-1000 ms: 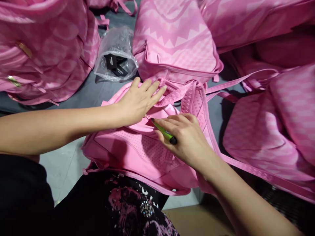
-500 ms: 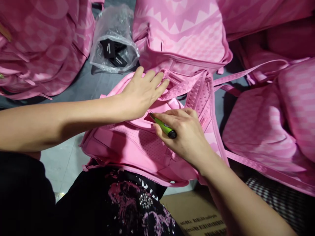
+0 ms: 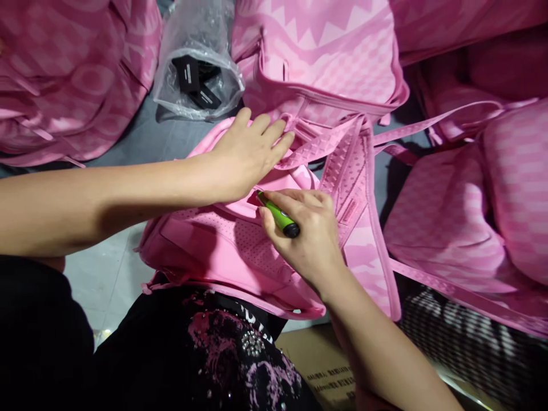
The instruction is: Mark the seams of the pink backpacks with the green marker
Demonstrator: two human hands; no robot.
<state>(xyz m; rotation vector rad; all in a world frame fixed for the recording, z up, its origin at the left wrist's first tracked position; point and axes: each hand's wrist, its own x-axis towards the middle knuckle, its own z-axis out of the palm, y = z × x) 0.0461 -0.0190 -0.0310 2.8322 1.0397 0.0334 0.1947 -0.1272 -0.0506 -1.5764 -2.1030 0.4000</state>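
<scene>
A pink backpack [image 3: 265,257] lies across my lap with its dotted back panel up and a strap [image 3: 314,149] loose over it. My left hand [image 3: 248,151] lies palm down on the upper part of it, fingers spread over the pink fabric. Just below and to the right, my right hand [image 3: 306,228] is closed round a green pen-shaped tool [image 3: 278,214] with black ends. Its tip is at the fabric close to the left palm; whether it touches cannot be made out. Part of the backpack is hidden under both hands and forearms.
A clear plastic bag [image 3: 165,80] holding black tags [image 3: 188,74] stands beyond my left hand. More pink backpacks surround the work: one at the left [image 3: 98,85], one behind [image 3: 321,57], others at the right [image 3: 445,205]. A cardboard box [image 3: 314,348] sits low in front.
My right hand and the green tool have shifted slightly left and up along the fabric. My left hand stays spread in nearly the same place. The whole view has moved a little.
</scene>
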